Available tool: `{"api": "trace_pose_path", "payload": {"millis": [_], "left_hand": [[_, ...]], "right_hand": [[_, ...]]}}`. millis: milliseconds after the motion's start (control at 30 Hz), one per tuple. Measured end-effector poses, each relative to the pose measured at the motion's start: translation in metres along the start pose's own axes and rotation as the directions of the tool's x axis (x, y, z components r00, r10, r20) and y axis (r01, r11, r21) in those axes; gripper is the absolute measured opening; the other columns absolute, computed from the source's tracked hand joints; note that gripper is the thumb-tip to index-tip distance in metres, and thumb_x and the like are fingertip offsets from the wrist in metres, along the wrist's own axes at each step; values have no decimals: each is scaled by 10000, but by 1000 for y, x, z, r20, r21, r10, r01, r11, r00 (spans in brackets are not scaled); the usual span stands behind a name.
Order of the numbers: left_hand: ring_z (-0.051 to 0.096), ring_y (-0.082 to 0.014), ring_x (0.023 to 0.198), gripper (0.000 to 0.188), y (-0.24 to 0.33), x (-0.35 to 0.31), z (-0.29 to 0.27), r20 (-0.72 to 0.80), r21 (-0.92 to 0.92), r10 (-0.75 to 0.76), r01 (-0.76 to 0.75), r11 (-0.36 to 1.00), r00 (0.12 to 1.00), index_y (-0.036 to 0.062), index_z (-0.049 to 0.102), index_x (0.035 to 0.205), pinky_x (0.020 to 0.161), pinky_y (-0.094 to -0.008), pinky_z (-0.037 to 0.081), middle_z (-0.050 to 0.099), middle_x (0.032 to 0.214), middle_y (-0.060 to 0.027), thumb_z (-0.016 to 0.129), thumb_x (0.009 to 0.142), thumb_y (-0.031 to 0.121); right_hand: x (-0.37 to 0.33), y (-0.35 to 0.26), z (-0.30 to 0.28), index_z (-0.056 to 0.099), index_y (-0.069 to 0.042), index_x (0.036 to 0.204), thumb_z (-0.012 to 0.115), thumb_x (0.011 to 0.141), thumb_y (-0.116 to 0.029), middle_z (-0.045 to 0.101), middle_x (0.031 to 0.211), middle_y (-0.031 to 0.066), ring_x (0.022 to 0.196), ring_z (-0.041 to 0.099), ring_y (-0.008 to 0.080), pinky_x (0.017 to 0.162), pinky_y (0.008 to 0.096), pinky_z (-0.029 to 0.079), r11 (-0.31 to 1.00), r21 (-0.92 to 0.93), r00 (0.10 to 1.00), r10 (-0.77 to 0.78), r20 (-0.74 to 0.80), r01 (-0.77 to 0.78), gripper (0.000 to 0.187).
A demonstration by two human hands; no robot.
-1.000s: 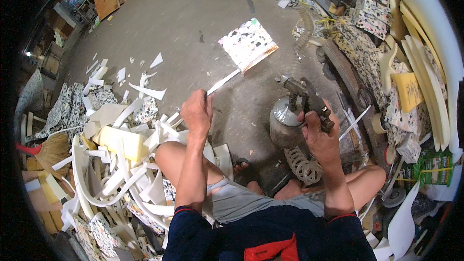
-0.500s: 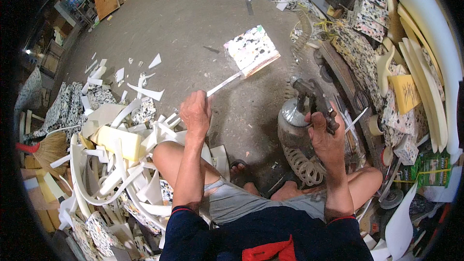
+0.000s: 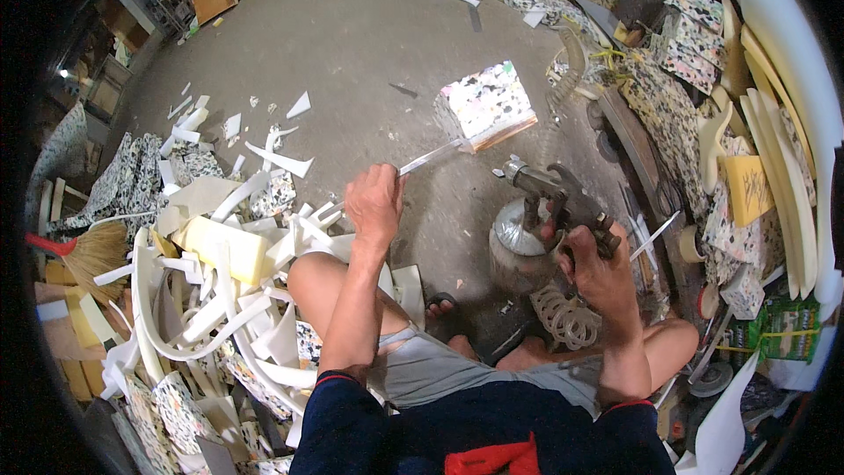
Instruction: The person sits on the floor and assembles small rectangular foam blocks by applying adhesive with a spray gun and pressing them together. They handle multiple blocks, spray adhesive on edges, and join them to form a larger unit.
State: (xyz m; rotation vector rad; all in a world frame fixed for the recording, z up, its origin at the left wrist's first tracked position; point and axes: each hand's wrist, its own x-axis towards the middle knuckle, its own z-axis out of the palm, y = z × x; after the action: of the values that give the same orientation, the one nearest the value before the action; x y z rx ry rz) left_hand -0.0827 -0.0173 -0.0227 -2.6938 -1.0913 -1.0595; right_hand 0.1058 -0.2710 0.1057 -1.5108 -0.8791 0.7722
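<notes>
My left hand [image 3: 374,204] is closed round the near end of a thin white strip [image 3: 429,158]. The strip's far end meets the lower left corner of a multicoloured speckled foam block [image 3: 489,102]; whether it is fixed there I cannot tell. In my right hand [image 3: 600,268] is a spray gun [image 3: 557,202] with a round metal cup [image 3: 519,233] below it. Its nozzle points up and left, just short of the block's lower side. My fingers wrap the gun's handle, and the trigger finger is partly hidden.
White foam offcuts [image 3: 264,317] and a yellow foam block [image 3: 227,248] pile up on my left beside a straw broom [image 3: 92,255]. A coiled hose [image 3: 567,317] lies near my feet. Speckled foam sheets [image 3: 655,97] and long curved foam pieces [image 3: 778,185] line the right.
The spray gun has swung left, and its nozzle has come closer to the foam block's lower side. My left hand keeps its hold on the strip. The whole view has shifted slightly.
</notes>
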Motion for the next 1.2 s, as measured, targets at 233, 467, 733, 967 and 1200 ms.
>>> {"api": "trace_pose_path", "payload": {"millis": [233, 467, 733, 967, 1200], "left_hand": [[578, -294, 720, 249, 1, 0, 0, -18, -17, 14, -14, 1000, 1000, 95, 543, 822, 638, -420, 408, 565, 779, -78, 770, 802, 195], [585, -309, 724, 242, -1, -2, 2, -19, -31, 17, -17, 999, 1000, 87, 545, 827, 640, -426, 413, 569, 777, -94, 763, 811, 191], [590, -315, 723, 229, 0, -3, 4, -13, -39, -3, 3, 999, 1000, 84, 554, 841, 649, -432, 417, 577, 780, -102, 755, 835, 196], [599, -348, 731, 231, 0, -2, 2, -2, -43, -40, 40, 998, 999, 82, 573, 859, 633, -437, 421, 584, 772, -121, 756, 854, 224], [601, -314, 742, 230, 0, -2, 1, 4, -26, -39, 39, 999, 999, 84, 564, 856, 657, -426, 421, 587, 792, -102, 757, 836, 208]], "right_hand": [[9, 1, 5, 627, -32, 986, 644, 984, -454, 577, 757, -13, 595, 500, 59, 513, 222, 376, 1000, 19, 984, 21, -177, -18, 423], [9, 1, -7, 609, -58, 1006, 602, 1009, -453, 643, 856, 24, 592, 520, 55, 460, 212, 374, 1000, -18, 973, 13, -229, -17, 395], [2, 9, -11, 617, -44, 982, 600, 1007, -461, 611, 821, 5, 590, 492, 47, 491, 213, 374, 1000, -26, 946, -18, -323, 10, 419], [-7, 13, -7, 651, -19, 999, 652, 963, -511, 553, 732, -32, 645, 464, 51, 571, 220, 379, 993, -98, 977, -83, -197, 64, 493], [-16, 1, -10, 651, -13, 1026, 669, 964, -474, 557, 737, -39, 651, 482, 52, 577, 218, 382, 988, 59, 990, 141, 13, -142, 466]]}}
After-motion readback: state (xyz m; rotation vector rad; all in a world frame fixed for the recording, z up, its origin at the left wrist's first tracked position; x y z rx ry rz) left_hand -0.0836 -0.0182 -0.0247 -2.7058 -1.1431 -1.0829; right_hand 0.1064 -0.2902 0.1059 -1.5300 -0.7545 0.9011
